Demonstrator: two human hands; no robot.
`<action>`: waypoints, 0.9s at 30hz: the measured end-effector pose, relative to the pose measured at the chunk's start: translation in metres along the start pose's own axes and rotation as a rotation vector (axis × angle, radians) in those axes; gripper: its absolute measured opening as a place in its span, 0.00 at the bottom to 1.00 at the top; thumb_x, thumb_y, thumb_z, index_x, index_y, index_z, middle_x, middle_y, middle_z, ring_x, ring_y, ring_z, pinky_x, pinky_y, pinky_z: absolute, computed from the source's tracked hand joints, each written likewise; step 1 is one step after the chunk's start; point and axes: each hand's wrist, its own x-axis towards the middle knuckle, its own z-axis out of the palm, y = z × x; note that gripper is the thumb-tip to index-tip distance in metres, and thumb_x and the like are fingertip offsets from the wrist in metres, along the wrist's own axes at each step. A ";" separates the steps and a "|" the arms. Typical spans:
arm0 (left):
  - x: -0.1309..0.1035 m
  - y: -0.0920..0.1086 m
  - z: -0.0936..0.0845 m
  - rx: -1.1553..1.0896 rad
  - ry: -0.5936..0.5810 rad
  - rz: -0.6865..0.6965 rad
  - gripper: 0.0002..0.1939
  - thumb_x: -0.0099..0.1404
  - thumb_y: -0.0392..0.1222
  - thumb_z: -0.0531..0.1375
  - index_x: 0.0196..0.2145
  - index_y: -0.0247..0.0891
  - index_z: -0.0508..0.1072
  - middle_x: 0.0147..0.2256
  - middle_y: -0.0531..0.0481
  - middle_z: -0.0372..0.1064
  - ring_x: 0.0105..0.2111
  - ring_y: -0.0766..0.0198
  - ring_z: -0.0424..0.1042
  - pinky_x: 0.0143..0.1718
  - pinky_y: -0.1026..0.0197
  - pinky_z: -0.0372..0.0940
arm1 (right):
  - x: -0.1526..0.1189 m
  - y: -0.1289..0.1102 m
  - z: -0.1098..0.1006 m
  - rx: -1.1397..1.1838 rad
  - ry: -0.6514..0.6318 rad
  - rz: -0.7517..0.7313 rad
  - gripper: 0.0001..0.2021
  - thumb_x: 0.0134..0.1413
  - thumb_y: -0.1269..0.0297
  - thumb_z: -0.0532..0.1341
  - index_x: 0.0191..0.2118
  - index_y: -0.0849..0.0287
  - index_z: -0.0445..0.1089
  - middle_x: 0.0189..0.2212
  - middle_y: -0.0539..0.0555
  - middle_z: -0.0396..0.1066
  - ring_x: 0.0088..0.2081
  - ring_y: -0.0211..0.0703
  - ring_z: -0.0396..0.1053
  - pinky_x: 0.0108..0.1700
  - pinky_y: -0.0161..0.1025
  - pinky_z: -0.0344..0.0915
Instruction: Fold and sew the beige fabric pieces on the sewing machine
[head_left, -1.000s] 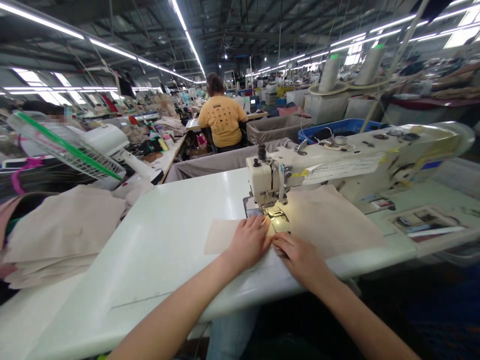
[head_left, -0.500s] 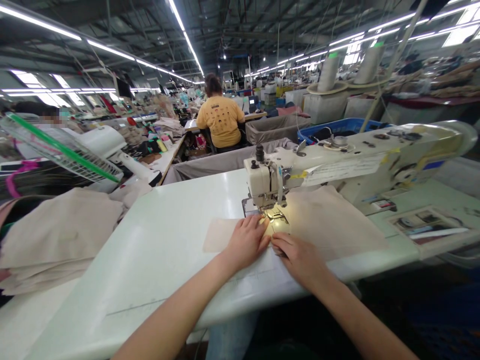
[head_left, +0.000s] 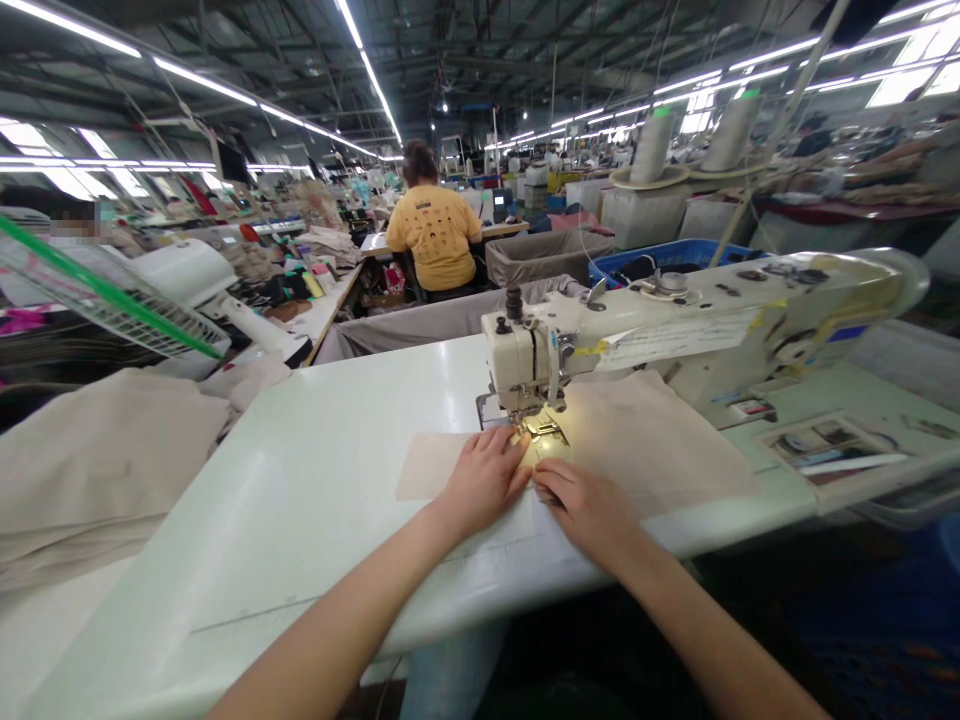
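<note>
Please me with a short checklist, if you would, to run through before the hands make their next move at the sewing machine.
1. Left hand resting on the small cloth: ok.
2. Left fingertips well away from the sewing head: not ok, they are right beside its lower end.
3. Large cloth lying mostly flat on the table: ok.
4. Work area lit: ok, it glows yellow.
5. Right hand with a firm grip on cloth: cannot tell, the fingertips are partly hidden.
6. Needle raised: cannot tell, too small to see.
</note>
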 end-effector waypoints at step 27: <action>0.009 -0.020 -0.001 -0.081 0.034 0.159 0.14 0.73 0.38 0.49 0.45 0.36 0.75 0.47 0.40 0.71 0.50 0.55 0.71 0.53 0.53 0.70 | 0.036 0.005 -0.014 -0.028 -0.094 0.019 0.14 0.67 0.72 0.53 0.51 0.56 0.73 0.53 0.56 0.75 0.50 0.46 0.74 0.50 0.38 0.68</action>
